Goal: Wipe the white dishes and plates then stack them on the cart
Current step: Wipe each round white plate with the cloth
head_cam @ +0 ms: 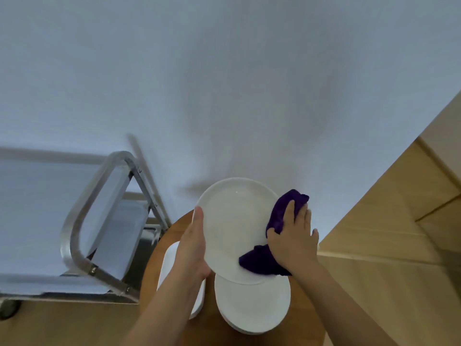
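- Round wooden desk (179, 228) by a white wall, steel cart (82, 221) left.
- Plate (232, 226) tilted, face toward camera.
- Left hand (193, 245) gripping its rim, right hand (291, 236) pressing purple cloth (279, 216) on it.

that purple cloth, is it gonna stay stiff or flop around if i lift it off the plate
Probably floppy: the purple cloth bunches and folds under the right hand and drapes over the plate's rim. Likely light, since one hand holds it crumpled. Its fuzzy surface should grip rather than slide, though the glossy plate in the left hand may be slick.
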A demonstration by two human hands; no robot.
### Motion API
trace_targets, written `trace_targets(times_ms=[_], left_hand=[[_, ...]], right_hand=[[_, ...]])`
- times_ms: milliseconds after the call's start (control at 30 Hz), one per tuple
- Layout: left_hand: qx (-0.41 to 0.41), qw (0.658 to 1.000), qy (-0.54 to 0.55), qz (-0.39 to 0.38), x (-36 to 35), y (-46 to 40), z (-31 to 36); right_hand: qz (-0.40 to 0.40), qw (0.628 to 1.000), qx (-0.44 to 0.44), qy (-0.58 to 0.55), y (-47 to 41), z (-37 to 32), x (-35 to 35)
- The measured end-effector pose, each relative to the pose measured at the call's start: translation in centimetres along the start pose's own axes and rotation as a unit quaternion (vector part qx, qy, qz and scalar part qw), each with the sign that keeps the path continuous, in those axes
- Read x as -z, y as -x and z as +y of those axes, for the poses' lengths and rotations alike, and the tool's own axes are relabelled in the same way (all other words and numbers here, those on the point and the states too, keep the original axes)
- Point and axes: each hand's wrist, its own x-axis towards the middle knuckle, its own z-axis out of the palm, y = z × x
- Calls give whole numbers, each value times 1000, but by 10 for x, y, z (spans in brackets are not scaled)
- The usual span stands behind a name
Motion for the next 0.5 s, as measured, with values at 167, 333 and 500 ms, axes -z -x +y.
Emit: trace_targets(times_ms=[167,333,500], left_hand=[[-62,996,-39,42,3,20,0],[-110,989,-94,31,1,34,-14],[-76,993,-41,74,1,39,-9]], right_hand=[[66,997,30,24,11,-32,-8],[88,984,141,-59,13,-74,-16],[25,928,310,-206,35,-88,-18]])
